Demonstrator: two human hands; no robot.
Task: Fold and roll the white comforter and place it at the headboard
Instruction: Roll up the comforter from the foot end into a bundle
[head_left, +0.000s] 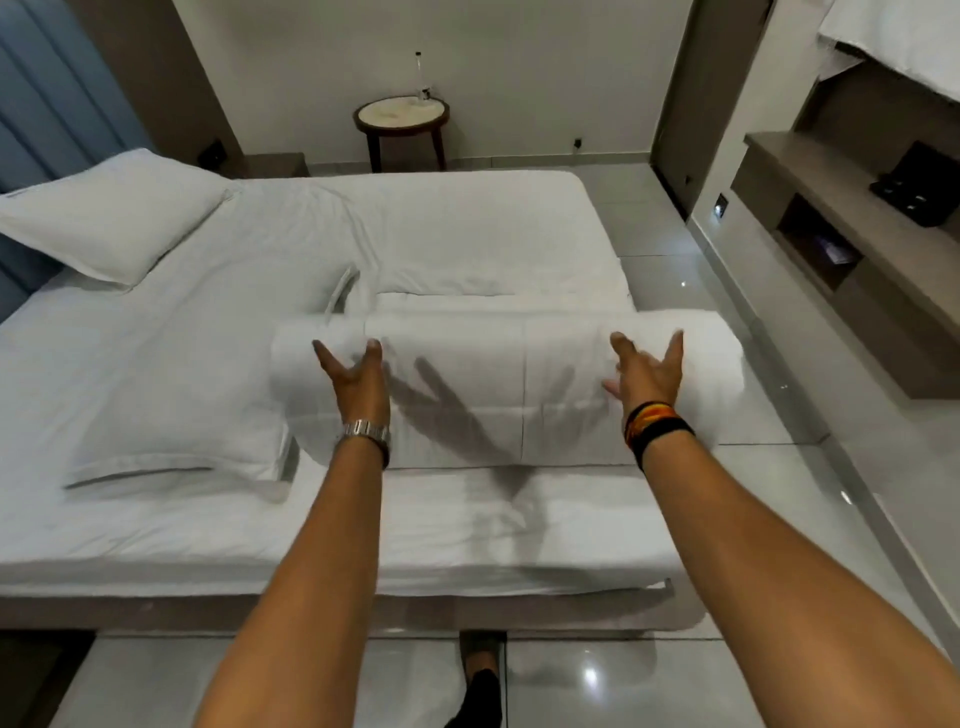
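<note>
The white comforter lies across the foot end of the bed as a thick roll, with a flat unrolled strip beyond it. My left hand presses flat on the roll's left part, fingers spread, a metal watch on the wrist. On the roll's right part rests my right hand, also spread, with dark and coloured bands on the wrist. Neither hand grips any cloth. The blue padded headboard stands at the far left.
Two white pillows lie on the bed: one by the headboard, one just left of the roll. A round side table with a bottle stands by the far wall. Shelving runs along the right. My foot is on the tiled floor.
</note>
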